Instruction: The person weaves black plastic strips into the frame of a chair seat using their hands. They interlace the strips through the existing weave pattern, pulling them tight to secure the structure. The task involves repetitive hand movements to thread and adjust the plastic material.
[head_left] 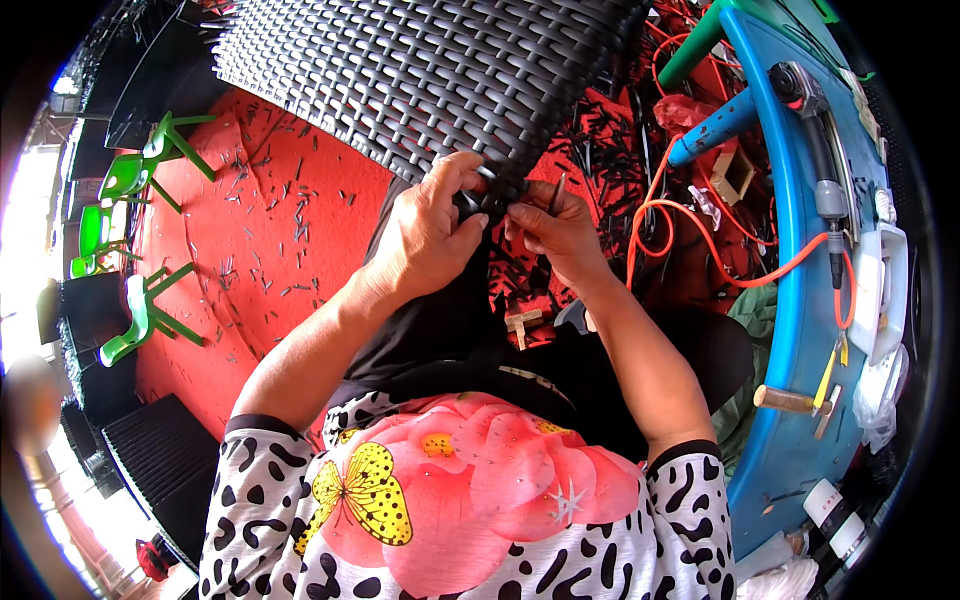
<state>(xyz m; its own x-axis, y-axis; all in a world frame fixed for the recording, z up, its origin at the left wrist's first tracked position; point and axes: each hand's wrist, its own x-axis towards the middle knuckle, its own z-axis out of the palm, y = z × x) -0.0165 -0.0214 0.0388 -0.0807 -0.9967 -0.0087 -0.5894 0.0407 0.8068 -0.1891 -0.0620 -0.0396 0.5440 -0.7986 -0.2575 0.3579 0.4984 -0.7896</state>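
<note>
A dark grey woven rattan panel [400,85] slants across the top of the head view, its near corner coming down to both hands. My left hand [430,225] is closed on that lower corner, its fingers curled over the black strips there. Beside it, to the right, my right hand [560,228] is closed, thumb and fingertips touching the same corner. A slim tool with a thin, light tip [558,190] sticks up from the right hand's fingers; its kind is hard to make out. Fingers partly cover the strips at the corner.
A blue table [765,300] on the right carries a power tool [812,110], a hammer [790,400] and a white tray [880,290]. An orange hose [700,235] loops beside it. Black scraps litter the red floor [265,225]. Green stools [150,310] stand left.
</note>
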